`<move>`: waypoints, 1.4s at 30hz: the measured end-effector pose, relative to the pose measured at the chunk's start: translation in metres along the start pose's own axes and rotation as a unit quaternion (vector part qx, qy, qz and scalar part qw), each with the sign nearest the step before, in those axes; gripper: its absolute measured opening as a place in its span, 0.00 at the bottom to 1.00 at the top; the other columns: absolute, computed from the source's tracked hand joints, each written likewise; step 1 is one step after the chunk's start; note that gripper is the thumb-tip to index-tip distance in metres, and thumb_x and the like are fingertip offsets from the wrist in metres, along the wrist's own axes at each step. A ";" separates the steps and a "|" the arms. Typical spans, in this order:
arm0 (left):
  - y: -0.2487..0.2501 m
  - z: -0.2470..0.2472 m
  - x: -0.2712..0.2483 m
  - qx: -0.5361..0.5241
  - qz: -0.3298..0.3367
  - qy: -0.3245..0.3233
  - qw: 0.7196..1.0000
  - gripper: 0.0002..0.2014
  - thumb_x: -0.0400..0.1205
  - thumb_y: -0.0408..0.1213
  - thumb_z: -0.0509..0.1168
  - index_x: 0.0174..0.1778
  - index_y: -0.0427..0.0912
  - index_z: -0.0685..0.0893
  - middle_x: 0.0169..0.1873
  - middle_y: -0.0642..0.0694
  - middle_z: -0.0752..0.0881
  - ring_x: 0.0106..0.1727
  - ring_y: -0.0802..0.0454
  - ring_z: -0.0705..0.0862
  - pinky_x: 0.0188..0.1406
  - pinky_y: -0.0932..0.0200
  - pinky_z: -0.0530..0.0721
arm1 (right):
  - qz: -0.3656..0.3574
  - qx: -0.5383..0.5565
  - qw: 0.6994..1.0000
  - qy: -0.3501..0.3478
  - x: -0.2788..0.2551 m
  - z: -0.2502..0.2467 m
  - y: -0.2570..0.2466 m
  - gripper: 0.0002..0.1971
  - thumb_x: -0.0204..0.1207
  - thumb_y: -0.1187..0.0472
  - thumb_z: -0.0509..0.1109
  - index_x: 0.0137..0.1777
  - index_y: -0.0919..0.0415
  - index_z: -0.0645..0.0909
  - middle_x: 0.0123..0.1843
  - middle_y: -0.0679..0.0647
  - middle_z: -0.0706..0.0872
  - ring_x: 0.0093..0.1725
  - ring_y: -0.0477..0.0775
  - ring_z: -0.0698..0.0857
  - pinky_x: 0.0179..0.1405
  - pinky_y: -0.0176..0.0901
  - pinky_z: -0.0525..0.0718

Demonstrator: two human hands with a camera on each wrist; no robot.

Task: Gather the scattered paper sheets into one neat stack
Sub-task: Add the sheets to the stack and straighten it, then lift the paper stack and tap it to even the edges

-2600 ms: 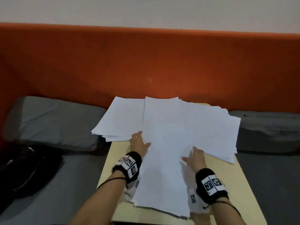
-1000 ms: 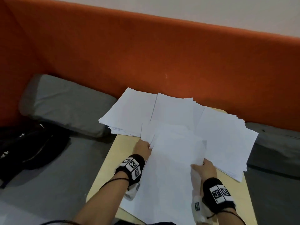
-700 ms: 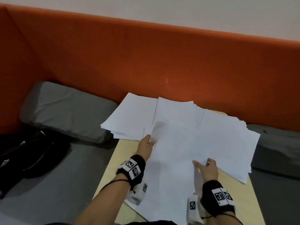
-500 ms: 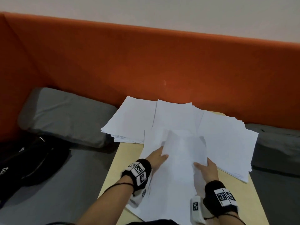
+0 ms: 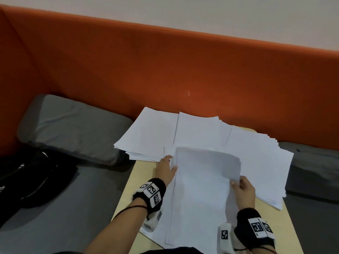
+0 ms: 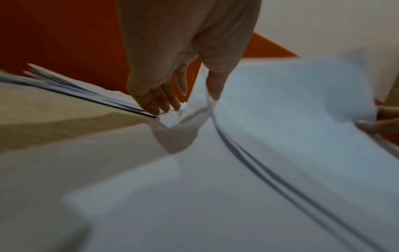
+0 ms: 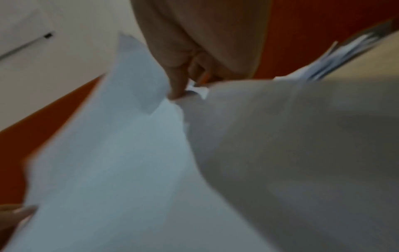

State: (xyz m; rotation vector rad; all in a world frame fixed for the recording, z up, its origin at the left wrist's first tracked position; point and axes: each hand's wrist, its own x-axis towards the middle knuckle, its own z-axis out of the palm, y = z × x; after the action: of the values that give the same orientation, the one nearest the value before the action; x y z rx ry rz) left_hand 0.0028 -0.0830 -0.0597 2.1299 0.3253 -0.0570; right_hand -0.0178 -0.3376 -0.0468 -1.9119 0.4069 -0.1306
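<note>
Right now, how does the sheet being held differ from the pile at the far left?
The curling white sheet is lifted, pinched by the right hand and touched by the left hand; the far-left white paper pile lies flat, untouched, overhanging the pale wooden table. Both are blank white paper.

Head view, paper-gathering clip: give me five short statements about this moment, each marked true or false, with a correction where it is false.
1. The right hand pinches the edge of a lifted sheet. True.
2. All sheets already form one neat stack. False: fanned piles are spread across the table.
3. The left hand rests at the left edge of the near papers. True.
4. A black bag lies on the right of the table. False: it lies on the left, on the grey seat.
5. The backrest behind the table is blue. False: it is orange.
</note>
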 end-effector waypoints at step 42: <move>0.003 -0.011 -0.001 0.069 0.008 -0.027 0.997 0.22 0.81 0.23 0.56 0.73 0.37 0.69 0.68 0.38 0.72 0.70 0.43 0.71 0.69 0.50 0.73 | 0.149 -0.223 0.957 -0.113 0.005 0.022 0.006 0.15 0.79 0.61 0.66 0.61 0.71 0.79 0.59 0.68 0.84 0.59 0.67 0.82 0.50 0.46 0.73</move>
State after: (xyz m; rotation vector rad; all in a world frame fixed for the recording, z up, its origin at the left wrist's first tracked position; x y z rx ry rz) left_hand 0.0016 -0.0756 -0.0512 2.2622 0.2780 -0.1310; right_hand -0.0080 -0.3212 -0.0608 -2.2466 0.5996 0.4078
